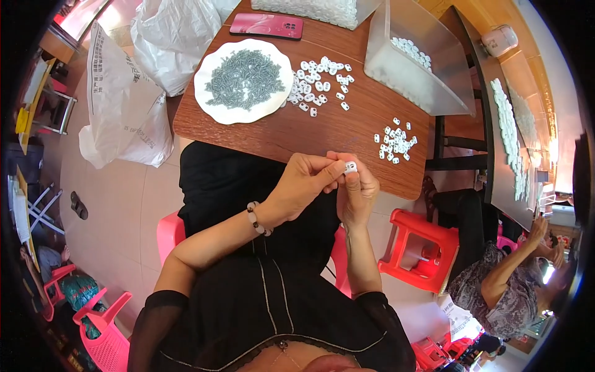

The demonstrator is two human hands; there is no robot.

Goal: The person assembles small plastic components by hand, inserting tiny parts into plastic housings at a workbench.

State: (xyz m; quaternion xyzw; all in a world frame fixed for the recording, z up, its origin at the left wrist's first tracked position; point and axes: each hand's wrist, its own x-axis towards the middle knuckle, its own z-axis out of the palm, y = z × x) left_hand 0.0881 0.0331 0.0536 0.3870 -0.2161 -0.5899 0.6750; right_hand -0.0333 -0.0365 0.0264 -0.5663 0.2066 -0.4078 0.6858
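My right hand (358, 195) pinches a small white plastic piece (351, 167) with two dark holes, just off the table's front edge. Against the left side of that piece, the thumb and fingers of my left hand (304, 185) are pressed together; what lies between them, if anything, is hidden. A beaded bracelet (252, 217) circles my left wrist. Beyond my hands stands a white scalloped plate (207, 110) heaped with small grey metal screws or pins (245, 77). Similar white pieces (304, 90) are scattered beside the plate, and another cluster (396, 141) sits near the table's right corner.
On the brown table (266, 133) are a pink phone (266, 26) and a translucent bin (403, 71) with white pieces. White sacks (127, 105) stand left on the floor, a red stool (424, 248) right. A co-worker (502, 285) sits at the dark table (505, 155) at right.
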